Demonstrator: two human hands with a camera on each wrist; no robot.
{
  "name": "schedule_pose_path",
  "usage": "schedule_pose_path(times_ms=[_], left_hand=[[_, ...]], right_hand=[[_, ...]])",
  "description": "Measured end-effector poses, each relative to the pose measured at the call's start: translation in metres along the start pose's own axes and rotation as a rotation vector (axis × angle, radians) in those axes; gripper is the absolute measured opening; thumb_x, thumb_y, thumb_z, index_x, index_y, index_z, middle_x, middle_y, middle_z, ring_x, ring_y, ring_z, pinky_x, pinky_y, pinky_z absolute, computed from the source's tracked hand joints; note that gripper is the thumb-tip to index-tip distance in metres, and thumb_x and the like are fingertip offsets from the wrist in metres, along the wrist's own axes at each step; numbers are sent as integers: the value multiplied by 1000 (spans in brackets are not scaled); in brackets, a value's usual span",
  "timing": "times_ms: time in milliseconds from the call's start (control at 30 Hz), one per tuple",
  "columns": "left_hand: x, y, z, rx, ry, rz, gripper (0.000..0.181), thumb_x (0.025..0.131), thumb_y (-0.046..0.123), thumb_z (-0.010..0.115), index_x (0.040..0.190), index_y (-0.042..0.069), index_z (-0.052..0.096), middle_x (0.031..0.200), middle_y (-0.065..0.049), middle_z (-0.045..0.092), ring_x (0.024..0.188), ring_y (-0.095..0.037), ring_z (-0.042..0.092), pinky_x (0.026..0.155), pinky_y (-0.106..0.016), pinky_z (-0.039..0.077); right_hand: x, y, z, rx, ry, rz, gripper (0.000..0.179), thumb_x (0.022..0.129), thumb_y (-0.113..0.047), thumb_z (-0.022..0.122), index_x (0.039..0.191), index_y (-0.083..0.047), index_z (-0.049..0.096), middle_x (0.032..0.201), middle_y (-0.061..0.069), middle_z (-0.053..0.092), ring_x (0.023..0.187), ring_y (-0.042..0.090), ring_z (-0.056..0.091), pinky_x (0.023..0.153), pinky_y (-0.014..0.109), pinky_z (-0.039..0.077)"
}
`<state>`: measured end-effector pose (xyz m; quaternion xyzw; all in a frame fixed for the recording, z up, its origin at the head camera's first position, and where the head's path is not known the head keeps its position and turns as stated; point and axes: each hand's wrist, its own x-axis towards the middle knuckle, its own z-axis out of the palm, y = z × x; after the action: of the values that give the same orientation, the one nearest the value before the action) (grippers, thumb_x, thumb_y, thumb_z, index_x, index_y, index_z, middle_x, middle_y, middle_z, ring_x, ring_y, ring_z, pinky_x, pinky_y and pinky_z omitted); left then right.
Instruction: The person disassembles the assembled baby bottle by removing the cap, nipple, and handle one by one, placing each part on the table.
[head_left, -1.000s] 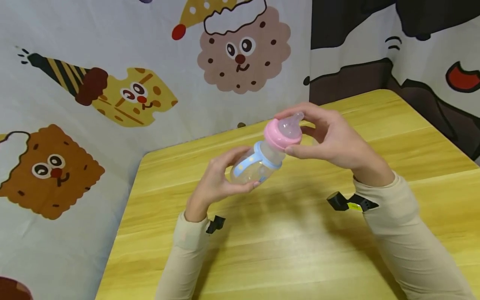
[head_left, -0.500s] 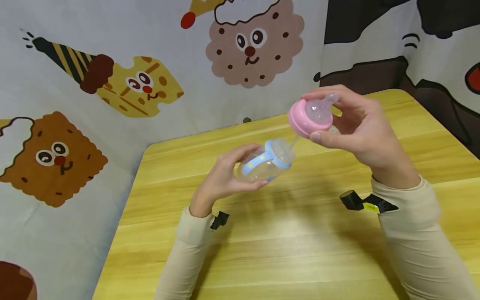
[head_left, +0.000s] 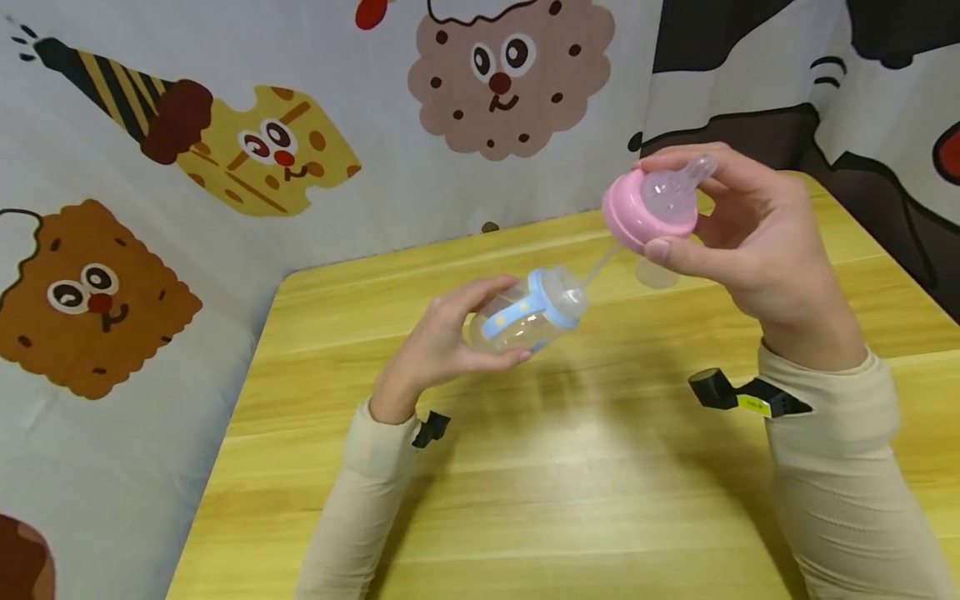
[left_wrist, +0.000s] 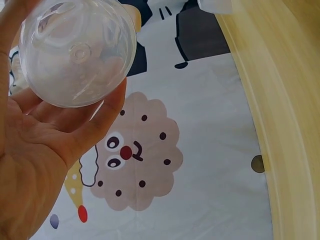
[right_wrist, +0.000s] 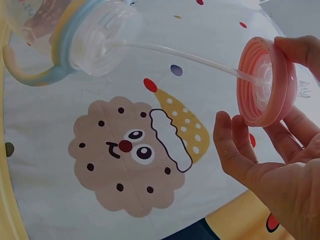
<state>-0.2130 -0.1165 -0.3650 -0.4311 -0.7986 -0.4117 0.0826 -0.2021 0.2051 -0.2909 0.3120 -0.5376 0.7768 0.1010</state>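
My left hand (head_left: pixel 435 350) grips a clear baby bottle (head_left: pixel 513 321) with a blue handle ring, tilted with its open neck toward the right. My right hand (head_left: pixel 780 250) pinches the pink bottle collar (head_left: pixel 633 215), which carries a clear teat (head_left: pixel 675 192). A thin straw (right_wrist: pixel 185 54) runs from under the collar into the bottle's mouth, and its far end is inside the neck. Seen from the left wrist, the bottle's round base (left_wrist: pixel 77 55) lies against the curled fingers. The right wrist view shows the collar's threaded inside and the bottle's handle (right_wrist: pixel 35 77).
A small clear cup-like cap (head_left: pixel 655 273) stands on the wooden table (head_left: pixel 525 500), partly behind the right hand. A cloth backdrop (head_left: pixel 420 200) with cartoon biscuits hangs along the table's far and left sides.
The right hand has lifted the pink collar and teat off the bottle, up and to the right. The straw now shows between them. The left hand still holds the bottle in about the same place.
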Motion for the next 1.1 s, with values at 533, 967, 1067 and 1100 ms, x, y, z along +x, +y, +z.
schedule_pose_path(times_ms=[533,967,1067,1100], left_hand=[[-2,2,-3,6,6,-33,80,75,13,97,143,-4,59,128,-14,72,103,-22,72,91,-35,61],[-2,0,-5,25,10,2,80,76,14,97,143,-5,59,127,-15,72,105,-20,71,93,-33,60],[-2,1,-5,23,13,7,80,76,14,97,143,-5,58,127,-14,72,105,-20,71,93,-33,60],[-3,1,-5,24,13,8,80,76,14,97,143,-5,58,127,-14,72,105,-20,71,93,-33,60]], right_hand=[[2,-5,-9,-61,37,-55,55,68,33,70,122,23,63,126,27,66,107,36,60,84,28,61],[-1,-6,-12,-199,84,-17,54,69,29,73,121,18,68,127,21,66,113,32,57,94,28,49],[0,-5,-13,-307,99,-41,51,69,26,77,119,16,70,123,17,68,112,28,57,95,26,48],[0,-4,-14,-370,99,-52,51,69,24,78,119,15,71,123,16,68,112,27,57,95,25,48]])
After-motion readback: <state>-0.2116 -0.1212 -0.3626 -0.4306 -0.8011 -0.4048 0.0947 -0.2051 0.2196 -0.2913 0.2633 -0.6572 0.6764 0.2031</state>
